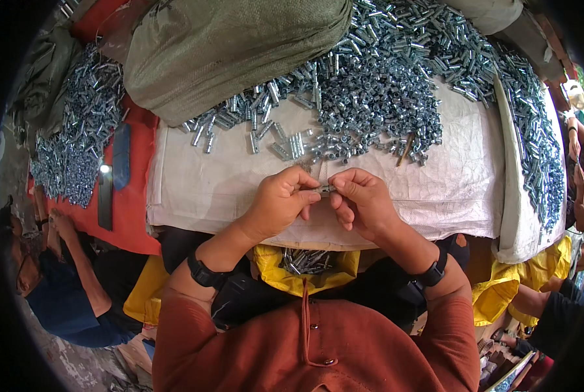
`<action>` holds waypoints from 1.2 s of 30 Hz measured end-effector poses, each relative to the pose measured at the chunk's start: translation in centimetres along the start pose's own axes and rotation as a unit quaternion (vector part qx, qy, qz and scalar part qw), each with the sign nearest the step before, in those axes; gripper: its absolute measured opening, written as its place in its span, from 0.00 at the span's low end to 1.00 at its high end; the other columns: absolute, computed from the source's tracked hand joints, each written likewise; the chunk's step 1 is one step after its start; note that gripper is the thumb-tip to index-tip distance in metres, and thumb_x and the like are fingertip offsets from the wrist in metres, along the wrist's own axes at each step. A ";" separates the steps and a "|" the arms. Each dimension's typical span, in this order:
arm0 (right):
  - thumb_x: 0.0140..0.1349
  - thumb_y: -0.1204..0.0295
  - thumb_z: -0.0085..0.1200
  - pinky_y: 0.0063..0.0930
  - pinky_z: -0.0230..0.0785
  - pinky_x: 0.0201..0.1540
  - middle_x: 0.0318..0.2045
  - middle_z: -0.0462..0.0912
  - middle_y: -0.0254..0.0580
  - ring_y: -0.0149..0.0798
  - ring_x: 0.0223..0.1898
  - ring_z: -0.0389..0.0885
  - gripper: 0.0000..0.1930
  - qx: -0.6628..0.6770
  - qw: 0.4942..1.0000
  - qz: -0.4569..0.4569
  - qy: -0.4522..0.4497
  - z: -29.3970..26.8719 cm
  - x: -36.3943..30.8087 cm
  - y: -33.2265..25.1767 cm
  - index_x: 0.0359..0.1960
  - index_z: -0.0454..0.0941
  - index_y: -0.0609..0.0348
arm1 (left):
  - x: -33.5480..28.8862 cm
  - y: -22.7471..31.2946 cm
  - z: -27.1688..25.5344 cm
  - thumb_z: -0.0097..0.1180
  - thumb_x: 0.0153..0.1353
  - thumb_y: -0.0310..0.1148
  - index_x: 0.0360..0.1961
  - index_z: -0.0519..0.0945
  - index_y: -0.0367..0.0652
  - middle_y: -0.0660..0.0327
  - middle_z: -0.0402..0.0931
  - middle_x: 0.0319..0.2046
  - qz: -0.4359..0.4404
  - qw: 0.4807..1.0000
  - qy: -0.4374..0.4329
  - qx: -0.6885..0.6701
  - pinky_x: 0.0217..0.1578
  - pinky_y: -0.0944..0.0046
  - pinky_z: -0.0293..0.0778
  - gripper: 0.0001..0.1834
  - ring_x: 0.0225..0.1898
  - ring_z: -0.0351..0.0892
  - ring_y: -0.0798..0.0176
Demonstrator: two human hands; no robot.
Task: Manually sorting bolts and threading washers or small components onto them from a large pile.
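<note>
Close together over the white sheet (213, 189), both my hands are pinched. A small grey metal piece (326, 189) spans the gap between the fingertips of my left hand (282, 197) and my right hand (365, 201). Its exact kind is mostly hidden by the fingers. Just beyond lies a short row of shiny metal sleeves (296, 145), side by side. Behind my right hand spreads a heap of short metal rings or nuts (383, 108), with a thin brown rod (406, 149) at its near edge.
More metal sleeves (462, 59) cover the table's far side. A green woven sack (233, 52) lies at the back left. A yellow bag (272, 274) with metal parts hangs at the near edge. People work at both sides; a co-worker's hand (62, 225) is near the red sheet (141, 215).
</note>
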State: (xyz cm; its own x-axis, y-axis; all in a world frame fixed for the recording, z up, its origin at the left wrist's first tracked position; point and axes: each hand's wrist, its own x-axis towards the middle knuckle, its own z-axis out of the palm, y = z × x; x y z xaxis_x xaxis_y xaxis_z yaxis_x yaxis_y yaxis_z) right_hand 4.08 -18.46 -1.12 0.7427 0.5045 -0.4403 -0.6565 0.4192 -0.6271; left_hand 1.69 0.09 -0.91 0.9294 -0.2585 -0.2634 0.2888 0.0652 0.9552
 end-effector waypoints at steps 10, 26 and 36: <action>0.61 0.72 0.48 0.21 0.64 0.13 0.22 0.76 0.43 0.32 0.13 0.71 0.08 0.019 0.996 0.045 -0.070 0.3 -0.3 0.7 0.37 0.70 0.64 | -0.5 0.0 0.1 0.55 0.51 0.18 0.31 0.75 0.36 0.62 0.75 0.26 0.063 0.996 0.021 0.064 0.17 0.77 0.67 0.05 0.18 0.72 0.73; 0.51 0.72 0.55 0.26 0.70 0.27 0.26 0.78 0.42 0.40 0.27 0.78 0.08 -0.628 0.704 -0.328 0.052 -1.5 0.9 -1.8 0.33 0.77 0.58 | 2.9 0.2 -4.1 0.60 0.40 0.21 0.30 0.78 0.39 0.57 0.70 0.31 0.269 0.759 0.164 0.570 0.36 0.61 0.69 0.11 0.35 0.71 0.53; 0.52 0.77 0.54 0.25 0.71 0.26 0.26 0.77 0.39 0.37 0.24 0.78 0.06 -0.635 0.683 -0.341 0.116 -2.0 1.5 -1.5 0.32 0.74 0.60 | 1.7 0.8 -2.9 0.56 0.49 0.20 0.31 0.76 0.36 0.61 0.73 0.33 0.226 0.911 0.138 0.315 0.30 0.70 0.69 0.07 0.35 0.74 0.66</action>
State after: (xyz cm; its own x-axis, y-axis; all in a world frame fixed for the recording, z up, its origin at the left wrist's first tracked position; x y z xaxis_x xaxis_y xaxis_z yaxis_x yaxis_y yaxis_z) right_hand 6.45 -19.80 -2.16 0.9164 0.3240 0.2352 0.3875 -0.5701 -0.7244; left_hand 4.16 2.52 -0.96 0.9681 -0.0838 0.2360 -0.2466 -0.4832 0.8401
